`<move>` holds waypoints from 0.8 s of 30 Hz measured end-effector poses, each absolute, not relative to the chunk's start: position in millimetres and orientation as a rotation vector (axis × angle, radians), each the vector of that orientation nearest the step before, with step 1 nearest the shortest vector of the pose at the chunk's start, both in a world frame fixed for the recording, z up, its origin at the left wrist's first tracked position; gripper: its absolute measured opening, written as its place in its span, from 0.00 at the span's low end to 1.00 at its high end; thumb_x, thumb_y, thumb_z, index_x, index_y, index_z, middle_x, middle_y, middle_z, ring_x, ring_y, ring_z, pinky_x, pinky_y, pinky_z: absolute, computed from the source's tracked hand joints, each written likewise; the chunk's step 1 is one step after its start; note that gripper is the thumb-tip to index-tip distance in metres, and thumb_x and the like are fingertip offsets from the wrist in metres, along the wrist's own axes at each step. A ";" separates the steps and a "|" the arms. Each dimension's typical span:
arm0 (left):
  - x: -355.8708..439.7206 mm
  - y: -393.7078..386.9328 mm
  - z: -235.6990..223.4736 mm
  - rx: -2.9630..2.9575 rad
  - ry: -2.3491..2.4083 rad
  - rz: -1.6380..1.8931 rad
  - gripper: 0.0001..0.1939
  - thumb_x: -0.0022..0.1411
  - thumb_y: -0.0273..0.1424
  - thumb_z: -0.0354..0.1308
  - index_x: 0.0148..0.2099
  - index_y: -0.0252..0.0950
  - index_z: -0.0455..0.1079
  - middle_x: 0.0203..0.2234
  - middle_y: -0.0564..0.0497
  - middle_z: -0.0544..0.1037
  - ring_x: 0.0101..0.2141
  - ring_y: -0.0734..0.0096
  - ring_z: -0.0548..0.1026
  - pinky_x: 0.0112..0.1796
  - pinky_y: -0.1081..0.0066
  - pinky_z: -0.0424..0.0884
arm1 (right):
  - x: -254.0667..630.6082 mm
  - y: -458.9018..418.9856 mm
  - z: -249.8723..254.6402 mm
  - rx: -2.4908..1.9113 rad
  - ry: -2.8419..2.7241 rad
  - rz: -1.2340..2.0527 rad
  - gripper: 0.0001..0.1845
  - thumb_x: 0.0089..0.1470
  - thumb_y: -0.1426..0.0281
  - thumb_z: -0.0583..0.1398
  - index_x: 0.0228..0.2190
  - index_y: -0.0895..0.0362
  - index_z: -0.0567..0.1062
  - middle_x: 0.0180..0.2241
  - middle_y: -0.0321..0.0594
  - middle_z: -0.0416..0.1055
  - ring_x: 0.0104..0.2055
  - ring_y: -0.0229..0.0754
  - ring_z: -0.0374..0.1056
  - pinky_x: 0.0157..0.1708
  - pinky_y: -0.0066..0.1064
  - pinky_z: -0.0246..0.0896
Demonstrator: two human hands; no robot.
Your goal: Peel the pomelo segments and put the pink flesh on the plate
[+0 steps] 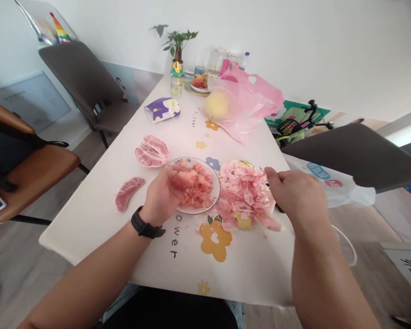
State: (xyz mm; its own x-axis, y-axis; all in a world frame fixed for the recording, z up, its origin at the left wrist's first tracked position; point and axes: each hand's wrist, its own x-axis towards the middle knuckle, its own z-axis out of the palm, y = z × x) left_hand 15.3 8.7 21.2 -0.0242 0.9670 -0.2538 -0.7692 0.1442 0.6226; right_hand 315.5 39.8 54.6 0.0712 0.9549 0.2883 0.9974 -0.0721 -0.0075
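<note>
My left hand (162, 195), with a black watch on its wrist, is closed around a peeled pink pomelo piece (181, 181) over the left rim of a white plate (216, 201) heaped with pink pulp chunks (197, 187). My right hand (296, 194) hovers above the right side of a pile of pink skins and rind (243, 196). Its fingers are curled, and what they hold, if anything, is hidden. A half pomelo cluster (151, 151) and a single segment (126, 193) lie on the table to the left.
The white flowered table (178, 246) also carries a tissue pack (162, 109), a pink plastic bag (246, 103) with a whole pomelo (217, 106), a fruit plate (199, 83), a bottle and a plant (176, 43). Chairs stand left and right; a white bag (332, 183) hangs at the right edge.
</note>
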 end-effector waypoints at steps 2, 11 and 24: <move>15.8 7.8 20.4 0.355 0.737 1.430 0.05 0.58 0.26 0.58 0.34 0.36 0.76 0.33 0.50 0.78 0.34 0.70 0.77 0.37 0.72 0.75 | 314.8 38.3 55.3 -2.173 -1.892 -0.239 0.20 0.66 0.63 0.54 0.45 0.56 0.83 0.27 0.49 0.77 0.34 0.58 0.75 0.36 0.45 0.64; 15.0 6.2 22.5 0.337 0.710 1.327 0.04 0.58 0.22 0.59 0.35 0.35 0.74 0.30 0.52 0.75 0.32 0.71 0.75 0.33 0.72 0.72 | 278.5 21.5 53.9 -1.726 -1.988 -0.179 0.21 0.69 0.61 0.55 0.29 0.53 0.81 0.29 0.50 0.79 0.38 0.58 0.77 0.43 0.48 0.70; 15.1 6.2 19.9 0.333 0.646 1.217 0.06 0.66 0.25 0.58 0.34 0.35 0.70 0.26 0.51 0.74 0.26 0.69 0.75 0.26 0.72 0.72 | 177.8 10.7 47.3 -1.305 -1.695 1.073 0.08 0.61 0.64 0.64 0.32 0.51 0.82 0.33 0.36 0.81 0.35 0.42 0.75 0.36 0.34 0.71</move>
